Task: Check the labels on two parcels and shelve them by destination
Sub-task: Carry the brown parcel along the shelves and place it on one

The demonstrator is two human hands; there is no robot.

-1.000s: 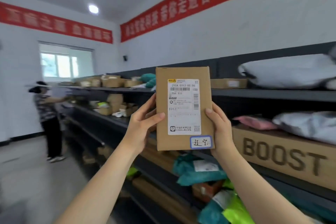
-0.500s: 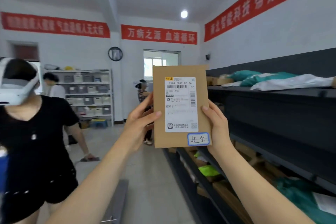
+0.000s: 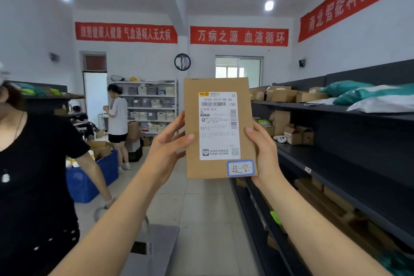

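I hold a flat brown cardboard parcel [image 3: 193, 163] upright in front of me at arm's length. A white shipping label [image 3: 218, 126] with a barcode faces me, and a small blue-bordered handwritten sticker [image 3: 240, 168] sits at its lower right corner. My left hand [image 3: 167, 148] grips the parcel's left edge, thumb on the front. My right hand [image 3: 264, 152] grips the right edge, thumb on the front too. Only this one parcel is in my hands.
Dark shelving [image 3: 358, 163] runs along the right, holding cardboard boxes [image 3: 291, 133] and teal and white mail bags [image 3: 367, 96]. A person in black [image 3: 33, 175] stands close at the left. Another person [image 3: 117, 116] stands by a blue crate [image 3: 89, 181] and white bin shelves. A metal cart [image 3: 154, 246] is below.
My view has swung left from facing the shelves to looking down the aisle. The parcel stays upright between both hands. The person in black has shifted further left.
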